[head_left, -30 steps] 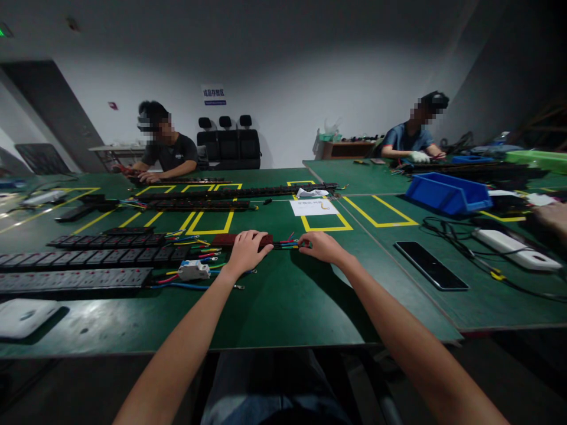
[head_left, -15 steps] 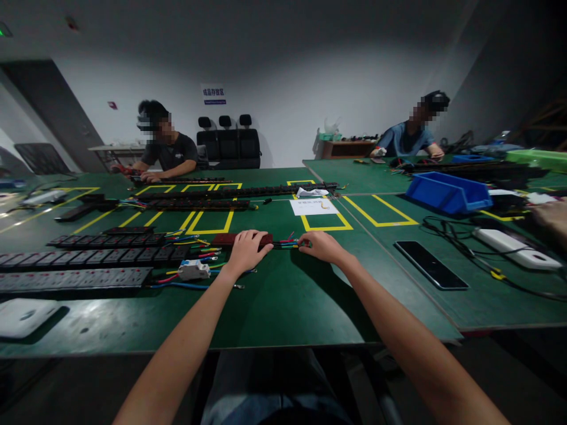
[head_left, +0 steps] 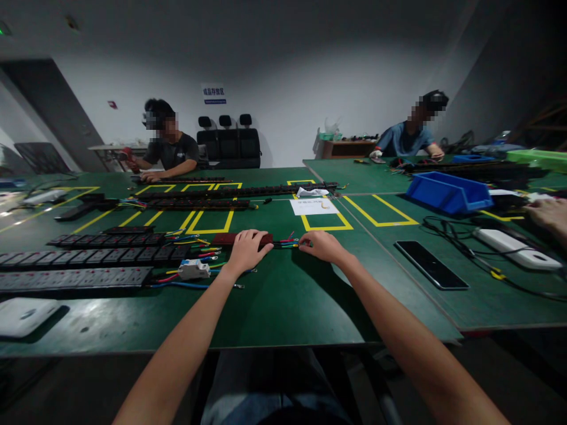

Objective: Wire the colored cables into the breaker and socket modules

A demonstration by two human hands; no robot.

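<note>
My left hand (head_left: 247, 248) rests over a dark red strip (head_left: 222, 239) on the green table, fingers bent round its far side. Thin coloured wires (head_left: 283, 243) with metal terminals come out of the strip's right end. At the tips of these wires, my right hand (head_left: 321, 244) is closed in a pinch; its fingertips partly hide what they hold. Left of my hands lie several black power strips (head_left: 84, 255) and a grey one (head_left: 75, 278), with loose wire ends pointing toward me. A white and blue circuit breaker (head_left: 194, 269) sits among those wires.
A phone (head_left: 430, 264), a white power bank-like device (head_left: 516, 249), black cables (head_left: 469, 251) and a blue bin (head_left: 447, 193) are on the right. A paper sheet (head_left: 312, 206) lies ahead. Two co-workers sit across the table; another person's hand (head_left: 549, 213) shows at the right edge.
My hands, the dark red strip and its wires look almost unmoved. The co-worker at the far left has raised a hand with a red tool; the hand at the right edge has shifted.
</note>
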